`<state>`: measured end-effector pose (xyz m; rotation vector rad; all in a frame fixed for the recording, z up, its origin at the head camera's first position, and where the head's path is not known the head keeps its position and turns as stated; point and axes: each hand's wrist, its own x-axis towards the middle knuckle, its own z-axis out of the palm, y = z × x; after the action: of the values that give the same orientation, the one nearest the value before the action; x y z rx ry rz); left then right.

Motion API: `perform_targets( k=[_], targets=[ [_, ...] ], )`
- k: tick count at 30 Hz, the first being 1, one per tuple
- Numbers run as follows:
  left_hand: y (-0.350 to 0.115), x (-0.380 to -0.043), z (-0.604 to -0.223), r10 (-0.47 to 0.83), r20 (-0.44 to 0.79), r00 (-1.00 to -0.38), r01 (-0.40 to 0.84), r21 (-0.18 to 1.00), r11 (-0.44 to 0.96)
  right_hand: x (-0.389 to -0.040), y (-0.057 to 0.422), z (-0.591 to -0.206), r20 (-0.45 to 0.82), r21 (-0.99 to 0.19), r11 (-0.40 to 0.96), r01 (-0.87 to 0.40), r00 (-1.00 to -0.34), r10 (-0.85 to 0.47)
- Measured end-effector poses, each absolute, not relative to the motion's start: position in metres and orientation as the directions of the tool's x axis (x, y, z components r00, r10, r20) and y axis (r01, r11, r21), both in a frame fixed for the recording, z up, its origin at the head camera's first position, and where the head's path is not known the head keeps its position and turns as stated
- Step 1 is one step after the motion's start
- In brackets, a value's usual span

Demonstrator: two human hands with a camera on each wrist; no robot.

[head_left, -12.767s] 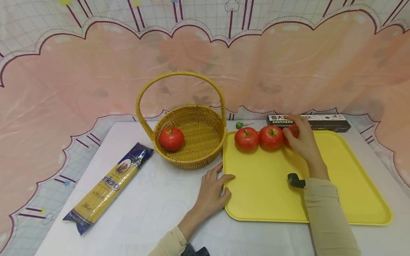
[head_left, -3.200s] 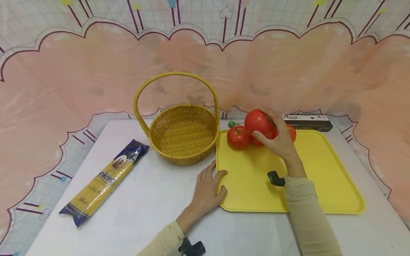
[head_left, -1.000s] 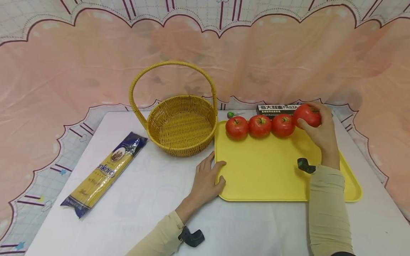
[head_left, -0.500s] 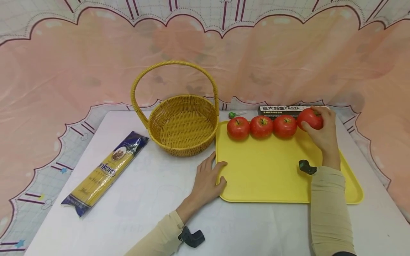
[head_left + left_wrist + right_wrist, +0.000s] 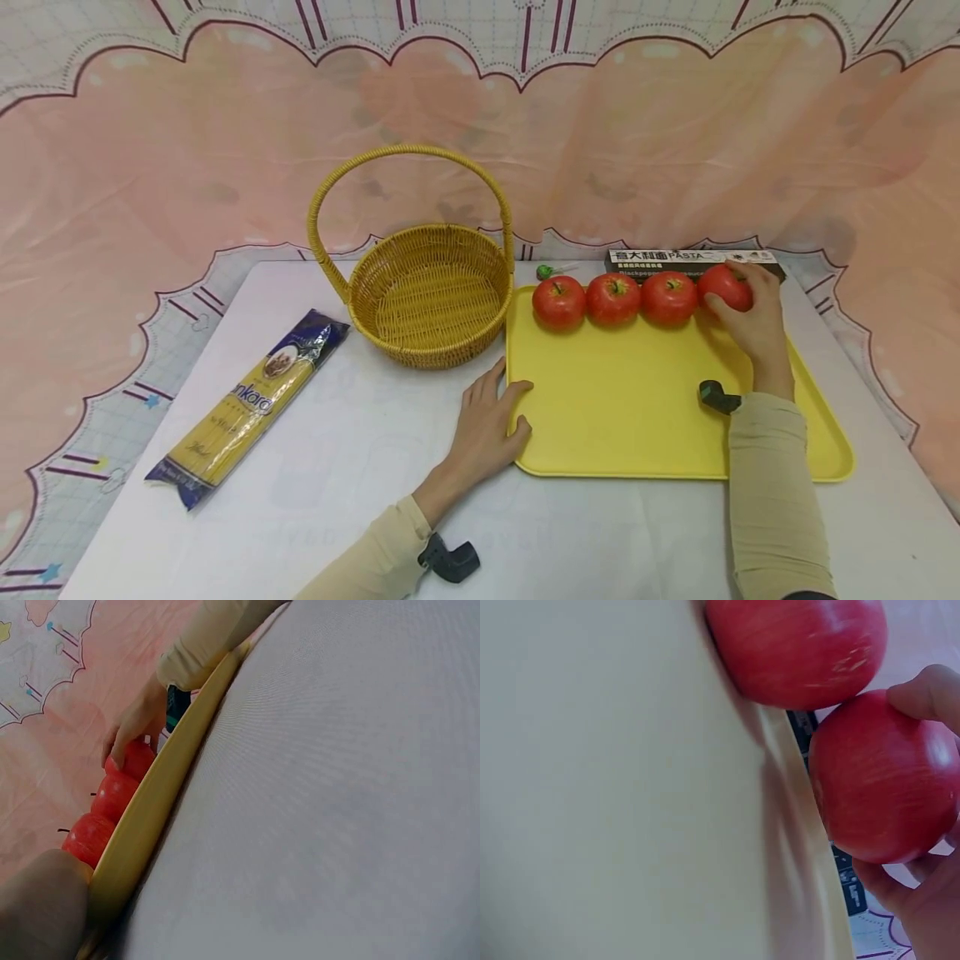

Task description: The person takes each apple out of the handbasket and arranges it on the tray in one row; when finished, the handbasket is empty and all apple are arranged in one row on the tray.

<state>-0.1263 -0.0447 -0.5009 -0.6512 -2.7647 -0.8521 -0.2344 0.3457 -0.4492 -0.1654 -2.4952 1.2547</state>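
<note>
A yellow tray [image 5: 637, 417] lies on the white table, with a row of red apples along its far edge. My right hand [image 5: 750, 312] grips the rightmost apple [image 5: 722, 285], which sits at the end of the row beside another apple [image 5: 668, 297]; the right wrist view shows the held apple [image 5: 885, 787] close against its neighbour [image 5: 799, 645]. Two more apples [image 5: 558, 301] [image 5: 613, 298] stand to the left. My left hand [image 5: 491, 421] rests on the tray's near left corner, thumb over the rim. The left wrist view shows the tray edge [image 5: 157, 810] and the apple row [image 5: 109, 806].
An empty wicker basket [image 5: 427, 296] with a tall handle stands left of the tray. A spaghetti packet [image 5: 251, 417] lies at the table's left. A black pasta box [image 5: 675, 260] and a green lollipop [image 5: 546, 272] lie behind the tray. A pink curtain hangs behind.
My right hand has carried the apple from the basket side to the row's right end and lowered it onto the tray beside the third apple. The left hand has stayed on the tray corner.
</note>
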Motion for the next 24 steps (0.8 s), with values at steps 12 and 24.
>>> perform_targets(
  k=[12, 24],
  targets=[
    [-0.045, -0.125, -0.499, 0.354, 0.312, -0.882, 0.468, 0.487, 0.737, -0.235, 0.351, -0.459, 0.21, -0.78, 0.624, -0.036, -0.955, 0.208],
    [-0.045, -0.125, -0.499, 0.351, 0.299, -0.887, 0.459, 0.496, 0.737, -0.236, 0.352, -0.461, 0.2, -0.776, 0.628, -0.059, -0.967, 0.156]
  ],
)
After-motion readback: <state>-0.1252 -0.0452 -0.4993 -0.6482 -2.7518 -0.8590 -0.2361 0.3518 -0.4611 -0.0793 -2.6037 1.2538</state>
